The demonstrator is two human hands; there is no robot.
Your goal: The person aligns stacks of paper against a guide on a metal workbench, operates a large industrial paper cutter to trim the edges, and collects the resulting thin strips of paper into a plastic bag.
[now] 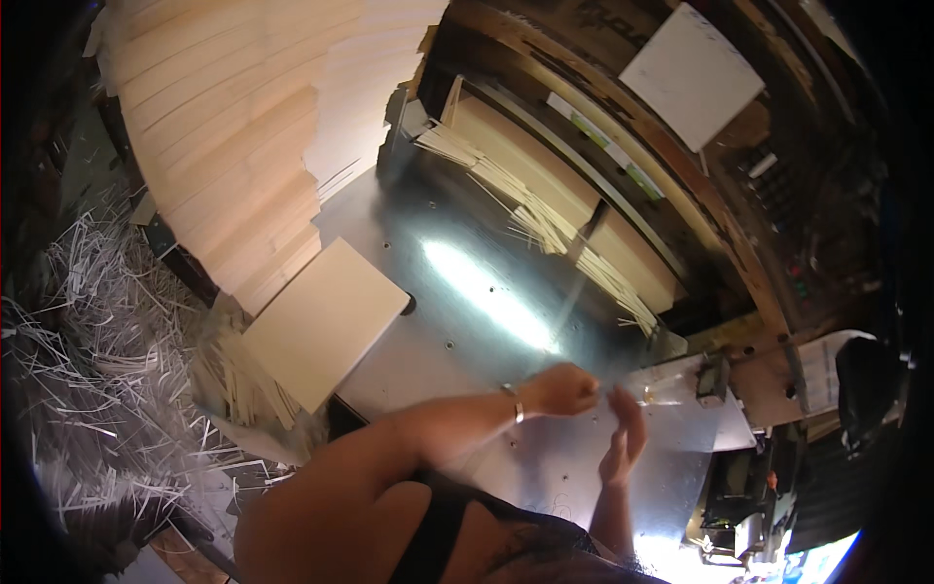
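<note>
"Logging from nearest?"

"Left hand (564,389) curled; contents, cannot tell. Right hand (628,433) just beside it, fingers extended, nothing visible held. Both over the metal surface (418,362)."

"Pale slab (326,326)?"

"At the surface's left edge, left of both, left hand nearer; long axis slants lower-left to upper-right. Pale strips (543,226) beyond."

A shiny wristband (518,410) and dark shoulder strap (434,530) are worn.

Wht strips (117,370) heaped far L; wht sheet (693,78) upper R.
</note>
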